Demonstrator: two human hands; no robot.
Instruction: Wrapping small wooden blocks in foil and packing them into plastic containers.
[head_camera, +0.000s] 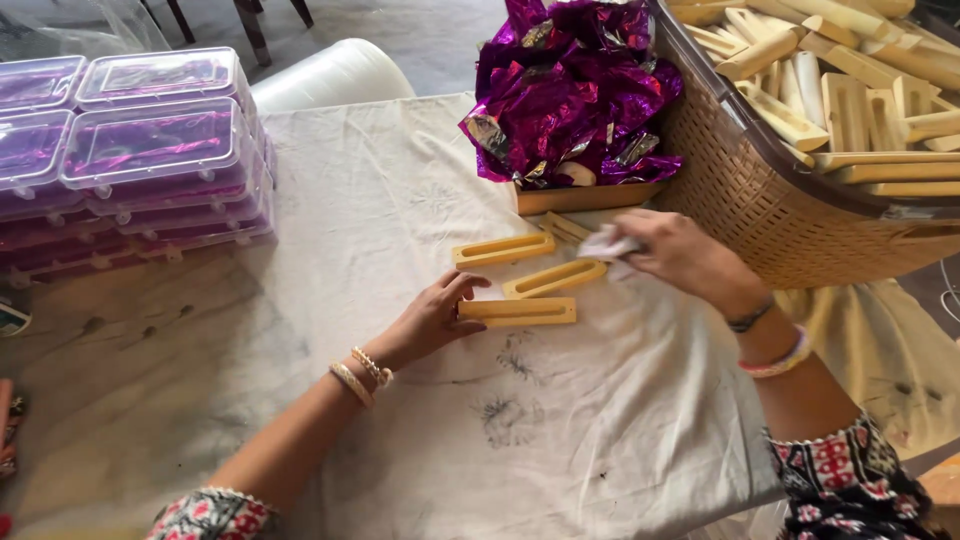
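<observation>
Three yellow slotted wooden pieces lie on a white cloth (400, 420). My left hand (432, 320) touches the left end of the nearest piece (518, 312). My right hand (680, 258) holds a small white rag (606, 243) just above the right end of the middle piece (553, 279). The third piece (503, 249) lies a little farther back on the left. Both wrists wear bangles.
A woven brown basket (760, 205) full of pale wooden pieces stands at the right. A box of crumpled purple foil (570, 85) sits behind the pieces. Stacked clear plastic boxes (150, 150) with purple contents stand at the back left.
</observation>
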